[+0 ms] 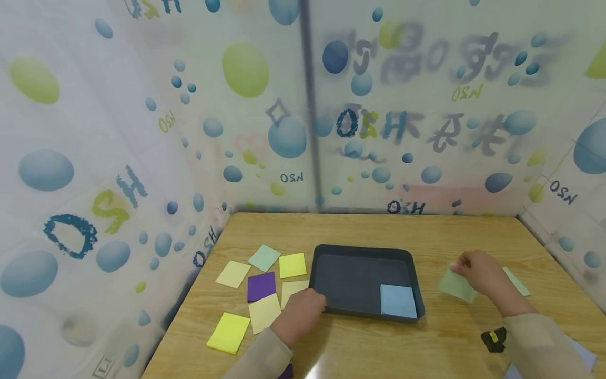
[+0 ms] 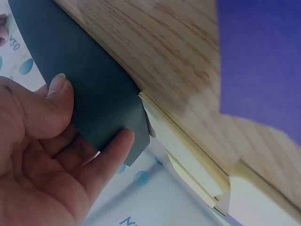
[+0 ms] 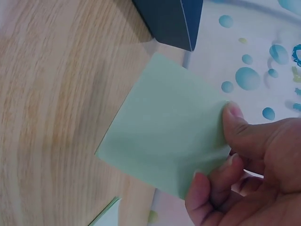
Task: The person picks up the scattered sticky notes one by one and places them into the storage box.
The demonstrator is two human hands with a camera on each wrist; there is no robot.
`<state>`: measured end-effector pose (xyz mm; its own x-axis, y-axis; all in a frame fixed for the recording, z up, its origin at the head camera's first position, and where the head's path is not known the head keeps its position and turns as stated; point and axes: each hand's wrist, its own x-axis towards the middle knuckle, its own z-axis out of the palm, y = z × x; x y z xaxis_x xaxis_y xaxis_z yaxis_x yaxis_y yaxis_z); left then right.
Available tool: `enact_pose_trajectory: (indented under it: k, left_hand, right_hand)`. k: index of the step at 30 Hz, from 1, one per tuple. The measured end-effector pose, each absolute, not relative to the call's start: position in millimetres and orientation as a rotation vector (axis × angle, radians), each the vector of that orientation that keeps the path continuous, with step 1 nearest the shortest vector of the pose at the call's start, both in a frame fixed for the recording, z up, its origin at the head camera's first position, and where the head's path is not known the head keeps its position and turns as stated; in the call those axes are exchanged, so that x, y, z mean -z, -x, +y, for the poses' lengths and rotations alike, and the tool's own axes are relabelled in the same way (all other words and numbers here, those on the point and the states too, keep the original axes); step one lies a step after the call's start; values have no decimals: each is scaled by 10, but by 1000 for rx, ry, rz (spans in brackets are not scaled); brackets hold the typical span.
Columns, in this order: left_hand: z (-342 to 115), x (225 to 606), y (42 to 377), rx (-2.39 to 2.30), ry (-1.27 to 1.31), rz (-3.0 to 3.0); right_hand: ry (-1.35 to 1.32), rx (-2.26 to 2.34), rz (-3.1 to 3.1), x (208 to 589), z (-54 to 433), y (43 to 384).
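Note:
A dark grey tray (image 1: 350, 273) lies on the wooden table, with a light blue sticky note (image 1: 399, 301) in its near right corner. My left hand (image 1: 303, 311) holds the tray's near left corner; in the left wrist view, thumb and fingers are at the tray wall (image 2: 94, 80). To the tray's right, my right hand (image 1: 480, 271) pinches a pale green sticky note (image 3: 164, 125) by one edge, lifted above the table. Another pale green note (image 1: 517, 281) lies beyond the right wrist, partly covered by the arm.
Left of the tray lie several sticky notes: purple (image 1: 261, 287), bright yellow (image 1: 228, 332), cream (image 1: 265, 313) and green (image 1: 264, 258). A small black object with a yellow mark (image 1: 494, 339) sits near the right forearm. Patterned curtains (image 1: 265, 184) border the table's far side.

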<state>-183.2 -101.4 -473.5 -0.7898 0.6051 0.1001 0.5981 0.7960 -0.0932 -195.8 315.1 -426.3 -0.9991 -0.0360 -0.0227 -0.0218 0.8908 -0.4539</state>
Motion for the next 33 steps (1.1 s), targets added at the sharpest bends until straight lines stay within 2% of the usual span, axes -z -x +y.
enact_pose_trajectory:
  k: [33]
  left_hand:
    - [-1022, 4706, 1813, -81, 953, -2847]
  right_hand:
    - [120, 733, 3001, 3925, 2602, 2199]
